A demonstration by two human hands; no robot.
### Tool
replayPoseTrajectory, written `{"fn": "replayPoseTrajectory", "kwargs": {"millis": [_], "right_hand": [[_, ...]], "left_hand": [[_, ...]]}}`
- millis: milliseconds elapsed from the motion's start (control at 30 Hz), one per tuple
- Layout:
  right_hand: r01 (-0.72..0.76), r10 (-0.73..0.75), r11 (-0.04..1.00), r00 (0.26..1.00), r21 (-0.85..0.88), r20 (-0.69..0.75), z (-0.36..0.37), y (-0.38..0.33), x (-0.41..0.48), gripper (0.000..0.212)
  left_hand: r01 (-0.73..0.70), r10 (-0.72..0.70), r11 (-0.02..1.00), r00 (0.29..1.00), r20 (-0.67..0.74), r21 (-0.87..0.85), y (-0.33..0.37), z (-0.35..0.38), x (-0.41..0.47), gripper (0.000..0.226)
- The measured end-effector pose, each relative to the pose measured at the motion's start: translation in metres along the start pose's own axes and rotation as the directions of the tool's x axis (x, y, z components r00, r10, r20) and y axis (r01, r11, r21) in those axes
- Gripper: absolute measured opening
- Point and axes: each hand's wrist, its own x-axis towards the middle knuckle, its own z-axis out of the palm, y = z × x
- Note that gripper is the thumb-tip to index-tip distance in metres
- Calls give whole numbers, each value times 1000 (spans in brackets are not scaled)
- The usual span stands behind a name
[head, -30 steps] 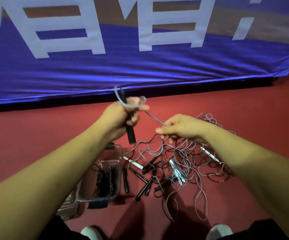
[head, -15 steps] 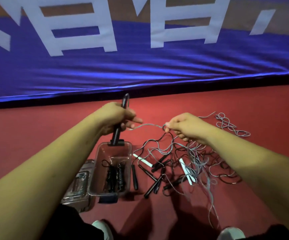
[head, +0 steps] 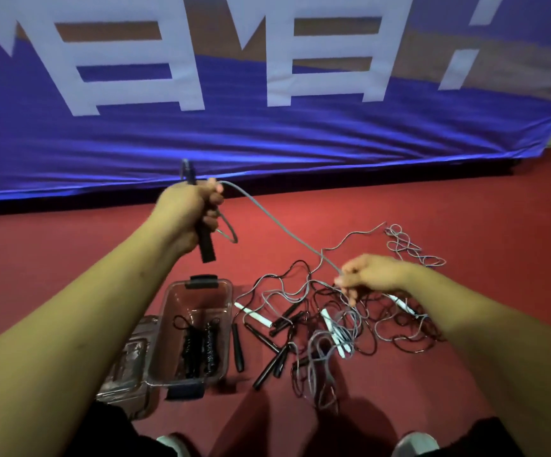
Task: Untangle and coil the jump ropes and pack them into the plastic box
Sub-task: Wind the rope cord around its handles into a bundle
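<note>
Our left hand (head: 185, 214) curls its fingers tight round a black handle (head: 206, 247), which stands almost straight up. A grey rope (head: 277, 222) runs down and right to our right hand (head: 374, 272), whose fingers pinch it above the pile (head: 300, 313) on the floor (head: 69, 258). The box (head: 162, 328) sits just left of the pile.

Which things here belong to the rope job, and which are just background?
Job: left hand gripping black handle, right hand pinching grey rope, tangled pile, plastic box, coiled ropes inside, lid.
Background: blue banner, red floor, shoes.
</note>
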Motion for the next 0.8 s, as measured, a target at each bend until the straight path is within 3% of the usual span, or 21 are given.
{"fn": "replayPoseTrajectory", "kwargs": {"millis": [33, 100, 167, 200, 333, 433, 500, 567, 600, 700, 800], "right_hand": [[-18, 18, 999, 1000, -38, 9, 1, 10, 0, 22], [8, -8, 1000, 998, -7, -62, 0, 9, -1, 22], [93, -88, 995, 985, 26, -151, -1, -14, -4, 23], [136, -131, 991, 977, 17, -167, 0, -30, -6, 23], [284, -289, 956, 954, -68, -77, 14, -87, -16, 24], [384, -391, 920, 914, -83, -105, 20, -110, -17, 25], [407, -410, 912, 898, -54, -158, 16, -114, -14, 26], [382, -383, 924, 913, -31, -144, 10, -105, -13, 26], [349, -349, 937, 929, -23, -123, 7, -97, -12, 25], [224, -218, 974, 970, 36, -111, 1, -63, -2, 23], [101, -104, 993, 993, -56, -55, -3, -33, 5, 23]], "left_hand": [[5, -4, 1000, 999, -49, 28, 1, -8, 1, 28], [10, 40, 945, 989, -145, 328, 0, -24, 3, 17], [21, 134, 744, 974, -180, 667, -3, -31, 3, 14], [-10, 169, 688, 975, -147, 726, -5, -31, 3, 19], [-197, 129, 818, 978, 163, 540, -7, -3, -18, 24], [-241, -1, 807, 912, 409, 540, -16, 17, -33, 23], [-258, -59, 752, 890, 453, 606, -22, 23, -37, 17], [-266, 11, 719, 928, 372, 642, -21, 26, -34, 20], [-249, 76, 749, 953, 294, 614, -20, 26, -29, 24], [-193, 186, 900, 981, 56, 391, -12, 17, -13, 29], [-139, 166, 974, 975, -149, 177, -4, -1, -4, 28]]}}
